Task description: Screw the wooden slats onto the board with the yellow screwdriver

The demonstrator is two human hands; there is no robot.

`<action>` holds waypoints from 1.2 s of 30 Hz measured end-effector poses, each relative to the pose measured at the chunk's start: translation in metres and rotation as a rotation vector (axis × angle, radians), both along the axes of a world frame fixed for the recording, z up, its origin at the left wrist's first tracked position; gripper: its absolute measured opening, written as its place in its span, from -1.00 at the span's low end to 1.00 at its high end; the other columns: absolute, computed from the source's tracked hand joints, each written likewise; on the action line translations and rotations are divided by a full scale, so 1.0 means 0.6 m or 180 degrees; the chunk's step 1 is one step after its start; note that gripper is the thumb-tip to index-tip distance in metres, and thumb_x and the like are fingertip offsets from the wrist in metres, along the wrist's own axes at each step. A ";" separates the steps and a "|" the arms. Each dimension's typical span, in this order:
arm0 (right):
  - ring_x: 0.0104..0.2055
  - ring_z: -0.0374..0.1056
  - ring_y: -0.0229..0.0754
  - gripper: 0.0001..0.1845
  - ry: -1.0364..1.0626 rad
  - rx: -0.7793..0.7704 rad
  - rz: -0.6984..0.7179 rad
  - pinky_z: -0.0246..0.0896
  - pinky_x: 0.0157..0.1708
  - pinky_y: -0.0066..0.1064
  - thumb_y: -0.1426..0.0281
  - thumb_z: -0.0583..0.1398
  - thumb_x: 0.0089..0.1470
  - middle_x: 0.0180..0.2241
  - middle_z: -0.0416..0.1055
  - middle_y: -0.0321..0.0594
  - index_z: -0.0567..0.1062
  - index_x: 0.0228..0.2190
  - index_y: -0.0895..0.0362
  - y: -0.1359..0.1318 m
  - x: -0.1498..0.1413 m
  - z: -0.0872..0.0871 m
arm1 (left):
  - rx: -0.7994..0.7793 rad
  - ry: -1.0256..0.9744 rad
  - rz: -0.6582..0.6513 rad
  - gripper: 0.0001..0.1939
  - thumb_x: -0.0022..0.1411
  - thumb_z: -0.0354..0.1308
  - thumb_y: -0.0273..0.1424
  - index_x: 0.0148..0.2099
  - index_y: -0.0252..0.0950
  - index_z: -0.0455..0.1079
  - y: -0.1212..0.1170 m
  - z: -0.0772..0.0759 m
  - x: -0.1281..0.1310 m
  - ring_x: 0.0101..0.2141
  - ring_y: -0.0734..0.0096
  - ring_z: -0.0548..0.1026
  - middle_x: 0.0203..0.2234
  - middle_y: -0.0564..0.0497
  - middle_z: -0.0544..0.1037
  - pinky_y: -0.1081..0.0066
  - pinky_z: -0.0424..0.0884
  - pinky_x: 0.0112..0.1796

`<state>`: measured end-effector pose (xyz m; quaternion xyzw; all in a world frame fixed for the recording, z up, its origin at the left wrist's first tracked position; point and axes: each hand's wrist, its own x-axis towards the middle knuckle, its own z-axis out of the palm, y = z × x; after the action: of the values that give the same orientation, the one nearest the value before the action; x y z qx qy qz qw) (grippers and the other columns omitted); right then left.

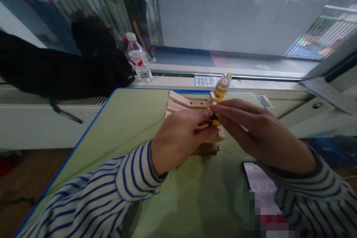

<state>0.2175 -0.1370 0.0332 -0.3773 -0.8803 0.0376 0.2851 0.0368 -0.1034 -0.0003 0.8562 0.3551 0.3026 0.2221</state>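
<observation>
A wooden frame of pale bars with drilled holes (199,103) rests at the far middle of the table, partly covered by my hands. Over its right side, my left hand (181,134) is closed, thumb and index finger pinching the dark part of a small black-and-yellow tool that looks like a screwdriver (215,119). My right hand (248,122) reaches in from the right, its fingers pressed together on the same tool's yellow end. The tool's tip is hidden.
The green table (134,119) has a blue edge. Beyond it, a water bottle (139,61) and a black bag (92,59) sit by the window. A clear bottle with yellow parts (222,86) stands behind the frame. A phone (260,180) lies under my right forearm. Two people stand outside.
</observation>
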 end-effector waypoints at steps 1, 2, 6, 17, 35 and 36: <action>-0.04 0.30 -0.25 -0.66 0.0007 0.0017 -0.0005 0.23 -0.05 -0.42 0.50 0.06 0.14 -0.05 0.37 -0.09 0.36 -0.03 0.23 0.000 0.000 0.000 | 0.0000 0.0025 -0.0007 -0.82 0.19 0.10 -0.30 -0.21 -0.25 0.44 0.000 0.000 0.000 -0.35 0.43 0.50 -0.34 0.05 0.56 0.46 0.37 -0.37; -0.04 0.30 -0.24 -0.66 0.0011 0.0025 -0.0018 0.23 -0.06 -0.40 0.49 0.06 0.14 -0.05 0.38 -0.09 0.36 -0.03 0.22 0.000 0.000 -0.001 | -0.0003 0.0049 -0.0024 -0.82 0.20 0.10 -0.30 -0.22 -0.25 0.45 0.001 0.000 0.000 -0.36 0.43 0.49 -0.35 0.05 0.56 0.46 0.36 -0.38; 0.02 0.27 -0.18 -0.61 -0.0020 0.0001 -0.0098 0.21 0.00 -0.27 0.48 0.06 0.14 -0.01 0.37 -0.11 0.30 0.03 0.17 -0.002 0.000 -0.001 | -0.0018 0.0063 -0.0086 -0.84 0.21 0.09 -0.34 -0.20 -0.22 0.45 0.001 0.001 -0.001 -0.37 0.44 0.49 -0.34 0.07 0.57 0.47 0.35 -0.38; -0.05 0.32 -0.22 -0.71 -0.0091 0.0078 -0.0117 0.23 -0.05 -0.34 0.46 0.07 0.15 -0.12 0.45 -0.13 0.41 -0.09 0.20 0.000 0.000 0.000 | 0.0067 0.0140 -0.0147 -0.90 0.19 0.12 -0.36 -0.27 -0.23 0.45 0.004 0.004 -0.004 -0.43 0.50 0.47 -0.43 0.13 0.55 0.50 0.28 -0.44; -0.05 0.31 -0.24 -0.72 -0.0143 0.0047 -0.0174 0.22 -0.07 -0.35 0.42 0.09 0.15 -0.12 0.44 -0.19 0.40 -0.08 0.17 0.000 0.001 -0.003 | -0.0211 -0.0119 -0.0242 -0.85 0.18 0.12 -0.32 -0.20 -0.20 0.45 0.007 0.001 -0.007 -0.38 0.49 0.48 -0.36 0.11 0.55 0.51 0.31 -0.39; -0.05 0.31 -0.24 -0.71 -0.0149 0.0034 -0.0174 0.22 -0.07 -0.34 0.42 0.09 0.15 -0.12 0.44 -0.19 0.40 -0.08 0.17 -0.001 0.000 -0.003 | -0.0202 -0.0137 -0.0228 -0.86 0.18 0.13 -0.32 -0.22 -0.20 0.45 0.007 0.001 -0.007 -0.41 0.51 0.47 -0.39 0.13 0.55 0.52 0.30 -0.41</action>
<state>0.2178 -0.1376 0.0315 -0.4005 -0.8763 0.0162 0.2673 0.0324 -0.0992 0.0006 0.8541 0.3288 0.3014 0.2674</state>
